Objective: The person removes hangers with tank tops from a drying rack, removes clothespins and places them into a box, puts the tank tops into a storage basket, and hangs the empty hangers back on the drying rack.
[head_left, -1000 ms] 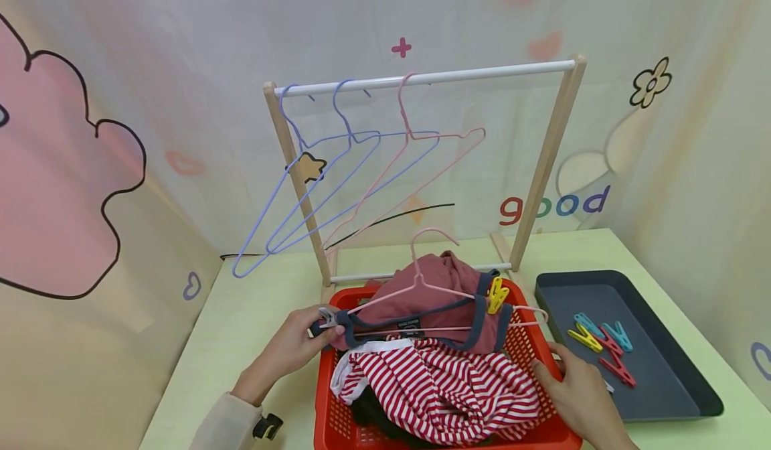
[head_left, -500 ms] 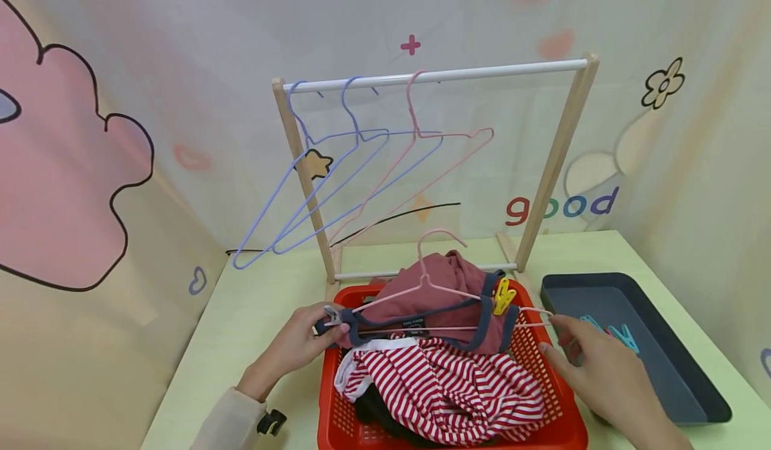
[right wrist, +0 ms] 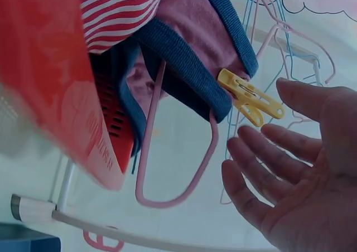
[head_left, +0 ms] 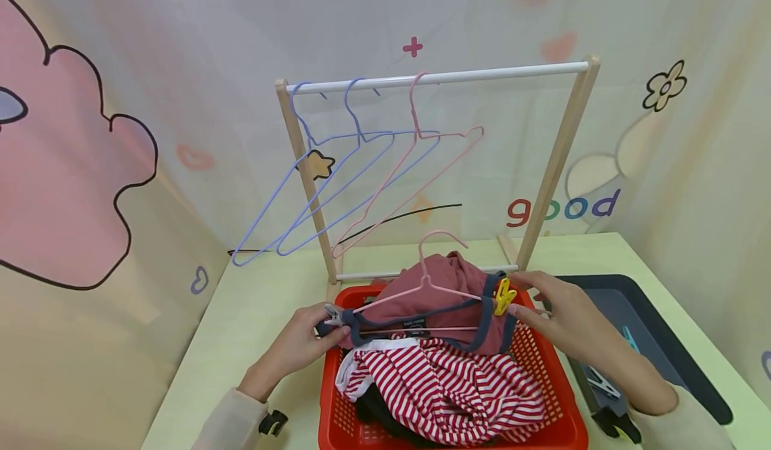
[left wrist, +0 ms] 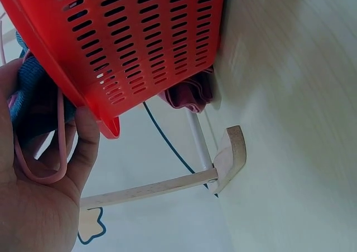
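A maroon garment (head_left: 400,288) with dark blue trim hangs by its straps on a pink hanger (head_left: 425,281) over the basket. Beside the basket's left rim, my left hand (head_left: 295,343) grips the hanger's left end, strap included, near a grey clothespin (head_left: 332,314). A yellow clothespin (head_left: 504,296) is clipped on the right strap. My right hand (head_left: 557,309) is close to it; in the right wrist view, thumb and fingers are spread around the yellow clothespin (right wrist: 251,98) with a gap. The hanger's right end (right wrist: 175,202) sticks out past the strap.
The red basket (head_left: 328,400) holds a red-and-white striped cloth (head_left: 446,390) and something black. Behind stands a rack (head_left: 500,73) with two blue hangers (head_left: 359,140) and a pink one (head_left: 415,114). A dark tray (head_left: 668,343) with clothespins lies at right, partly behind my right arm.
My right hand has risen from the basket's right edge, past the hanger's right end, to beside the yellow clothespin. My left hand keeps its grip on the hanger.
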A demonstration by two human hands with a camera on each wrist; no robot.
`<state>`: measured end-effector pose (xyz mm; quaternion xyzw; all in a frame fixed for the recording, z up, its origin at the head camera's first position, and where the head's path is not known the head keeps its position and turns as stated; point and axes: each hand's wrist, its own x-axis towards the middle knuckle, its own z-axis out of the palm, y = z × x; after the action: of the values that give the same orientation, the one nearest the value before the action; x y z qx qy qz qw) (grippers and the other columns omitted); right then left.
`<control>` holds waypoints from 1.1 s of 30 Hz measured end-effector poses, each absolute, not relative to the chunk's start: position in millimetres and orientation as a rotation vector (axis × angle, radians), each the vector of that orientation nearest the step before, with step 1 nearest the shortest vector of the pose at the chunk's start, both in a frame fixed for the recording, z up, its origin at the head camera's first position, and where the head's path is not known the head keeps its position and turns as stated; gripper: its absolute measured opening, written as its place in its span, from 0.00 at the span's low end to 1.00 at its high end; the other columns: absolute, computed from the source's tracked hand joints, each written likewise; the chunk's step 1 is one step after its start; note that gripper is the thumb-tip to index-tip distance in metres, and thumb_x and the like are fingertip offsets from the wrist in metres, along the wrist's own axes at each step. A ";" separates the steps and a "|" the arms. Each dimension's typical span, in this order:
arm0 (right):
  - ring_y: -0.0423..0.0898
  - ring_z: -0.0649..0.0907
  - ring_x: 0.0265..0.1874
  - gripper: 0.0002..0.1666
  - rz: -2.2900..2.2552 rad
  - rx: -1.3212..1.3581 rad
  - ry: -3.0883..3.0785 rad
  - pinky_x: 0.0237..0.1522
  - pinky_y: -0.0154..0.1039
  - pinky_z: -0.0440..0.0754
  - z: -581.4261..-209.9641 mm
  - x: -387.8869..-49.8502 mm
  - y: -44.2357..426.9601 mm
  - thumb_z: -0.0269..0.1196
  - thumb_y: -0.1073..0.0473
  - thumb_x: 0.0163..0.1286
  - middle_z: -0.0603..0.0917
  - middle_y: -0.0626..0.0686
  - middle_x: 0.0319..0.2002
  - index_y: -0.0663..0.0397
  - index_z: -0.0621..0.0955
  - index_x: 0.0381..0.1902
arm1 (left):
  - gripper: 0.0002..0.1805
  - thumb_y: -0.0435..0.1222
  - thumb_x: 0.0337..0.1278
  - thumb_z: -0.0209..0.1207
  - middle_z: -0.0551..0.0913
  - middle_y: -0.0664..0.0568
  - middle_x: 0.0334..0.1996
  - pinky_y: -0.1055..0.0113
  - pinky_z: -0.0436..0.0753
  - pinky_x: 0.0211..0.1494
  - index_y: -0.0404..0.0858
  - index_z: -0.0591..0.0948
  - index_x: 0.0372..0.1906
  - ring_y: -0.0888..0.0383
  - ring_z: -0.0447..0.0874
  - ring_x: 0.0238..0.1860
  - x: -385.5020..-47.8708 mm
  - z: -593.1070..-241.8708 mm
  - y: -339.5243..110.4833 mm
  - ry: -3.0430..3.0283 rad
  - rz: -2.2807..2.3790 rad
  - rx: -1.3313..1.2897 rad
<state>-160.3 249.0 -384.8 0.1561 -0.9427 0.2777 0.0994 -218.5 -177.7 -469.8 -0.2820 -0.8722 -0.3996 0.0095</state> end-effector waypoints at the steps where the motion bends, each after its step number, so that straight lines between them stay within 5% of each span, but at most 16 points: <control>1: 0.59 0.83 0.48 0.29 0.844 0.464 -2.805 0.42 0.54 0.86 -384.3 -162.3 248.1 0.67 0.50 0.66 0.83 0.61 0.55 0.55 0.76 0.62 | 0.08 0.38 0.59 0.66 0.84 0.62 0.36 0.72 0.83 0.45 0.52 0.82 0.42 0.62 0.80 0.37 -218.3 -470.0 -178.0 -2.722 -1.244 -0.879; 12: 0.48 0.83 0.38 0.22 0.884 0.539 -2.758 0.31 0.29 0.82 -391.2 -172.0 244.7 0.66 0.61 0.66 0.87 0.55 0.42 0.58 0.78 0.58 | 0.08 0.34 0.58 0.66 0.84 0.60 0.35 0.72 0.82 0.45 0.49 0.83 0.41 0.64 0.80 0.37 -218.9 -468.8 -179.7 -2.719 -1.199 -0.894; 19: 0.43 0.79 0.34 0.20 0.810 0.554 -2.637 0.30 0.30 0.77 -394.2 -170.4 244.3 0.68 0.63 0.63 0.87 0.53 0.41 0.54 0.81 0.53 | 0.08 0.34 0.59 0.65 0.84 0.59 0.36 0.73 0.82 0.45 0.48 0.83 0.41 0.64 0.80 0.38 -216.8 -466.5 -179.4 -2.731 -1.200 -0.895; 26: 0.48 0.85 0.39 0.20 0.752 0.582 -2.506 0.37 0.42 0.85 -392.5 -168.4 244.4 0.70 0.67 0.57 0.88 0.52 0.41 0.54 0.84 0.49 | 0.08 0.34 0.58 0.65 0.84 0.59 0.36 0.72 0.83 0.45 0.49 0.83 0.41 0.63 0.81 0.39 -217.6 -468.2 -179.6 -2.725 -1.200 -0.899; 33: 0.38 0.81 0.33 0.19 0.774 0.535 -2.452 0.32 0.31 0.81 -392.4 -168.2 245.5 0.71 0.66 0.57 0.88 0.51 0.38 0.52 0.84 0.48 | 0.07 0.32 0.59 0.65 0.84 0.59 0.34 0.71 0.82 0.44 0.49 0.83 0.38 0.64 0.79 0.36 -217.9 -469.0 -178.9 -2.683 -1.192 -0.953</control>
<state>-168.2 245.5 -392.4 0.1971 -0.9029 0.2848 0.2547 -217.9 -178.9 -469.0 -0.3086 -0.8688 -0.3861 0.0276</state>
